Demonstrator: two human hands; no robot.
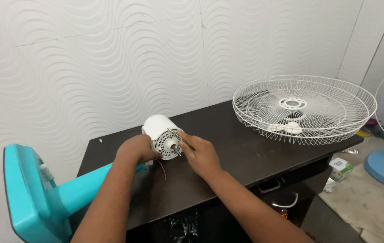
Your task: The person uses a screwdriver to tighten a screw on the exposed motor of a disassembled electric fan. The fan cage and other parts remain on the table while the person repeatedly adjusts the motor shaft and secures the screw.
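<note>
White fan motor housing is seen lying on its side near the rear left of the dark counter, shaft end turned toward the camera. Left hand is closed around the housing's lower left side. Right hand is pinched on a thin screwdriver, whose tip is set against the motor's face beside the shaft. Thin red wire hangs below the motor. Teal fan stand is joined to the motor and overhangs the counter's left edge. White wire fan guard rests well apart at the right end.
</note>
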